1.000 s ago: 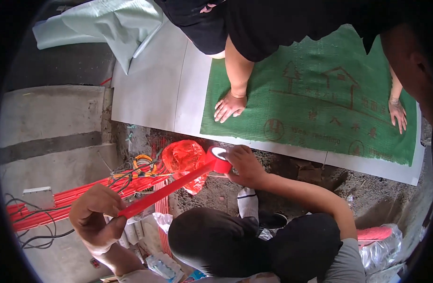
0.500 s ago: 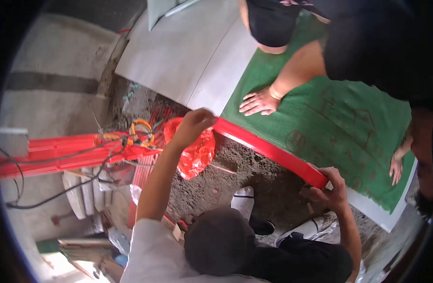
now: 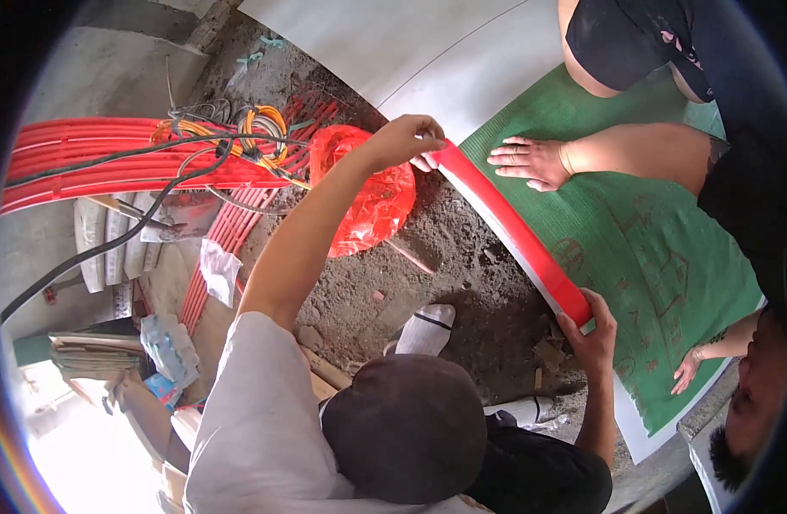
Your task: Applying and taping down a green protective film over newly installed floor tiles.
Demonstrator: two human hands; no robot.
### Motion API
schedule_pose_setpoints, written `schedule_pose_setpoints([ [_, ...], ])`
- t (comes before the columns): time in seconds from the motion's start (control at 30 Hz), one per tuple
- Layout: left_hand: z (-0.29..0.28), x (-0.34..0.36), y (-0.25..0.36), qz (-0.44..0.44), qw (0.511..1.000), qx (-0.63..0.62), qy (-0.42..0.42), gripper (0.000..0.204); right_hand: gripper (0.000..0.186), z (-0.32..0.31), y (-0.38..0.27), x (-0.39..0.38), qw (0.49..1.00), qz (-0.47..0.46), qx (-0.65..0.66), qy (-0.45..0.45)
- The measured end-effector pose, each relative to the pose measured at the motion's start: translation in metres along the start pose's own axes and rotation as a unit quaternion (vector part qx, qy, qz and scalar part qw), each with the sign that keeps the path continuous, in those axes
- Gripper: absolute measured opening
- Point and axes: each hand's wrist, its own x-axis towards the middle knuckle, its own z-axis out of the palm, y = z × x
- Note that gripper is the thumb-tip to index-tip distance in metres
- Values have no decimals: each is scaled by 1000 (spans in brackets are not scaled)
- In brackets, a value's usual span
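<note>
The person's left hand (image 3: 404, 144) pinches one end of the red tape (image 3: 515, 230), its grip closed, while the right hand (image 3: 596, 332) has its grip curled around the other end. The strip spans between them along the edge of the green sheet (image 3: 680, 274); whether they touch cannot be told. A co-worker's hand (image 3: 535, 161) lies flat on it.

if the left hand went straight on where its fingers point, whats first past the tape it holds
Probably the other person's hand, spread flat on the green sheet beyond the red tape in the left hand; depth is unclear, so it might pass above or touch the sheet first.
</note>
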Motion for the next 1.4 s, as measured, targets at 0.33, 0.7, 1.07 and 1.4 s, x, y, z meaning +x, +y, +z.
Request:
schedule_pose_setpoints([
  [0.33, 1, 15, -37, 55, 959, 248, 125, 30, 54, 20, -6, 17, 997, -23, -72, -5],
  [0.7, 8, 14, -44, 59, 941, 276, 184, 31, 54, 26, -10, 23, 996, -8, -91, -14],
  [1.07, 11, 20, -48, 50, 932, 299, 201, 34, 54, 30, -9, 25, 994, -17, -106, -10],
  [1.4, 14, 18, -46, 64, 921, 331, 195, 28, 52, 31, -15, 23, 995, -14, -99, -11],
])
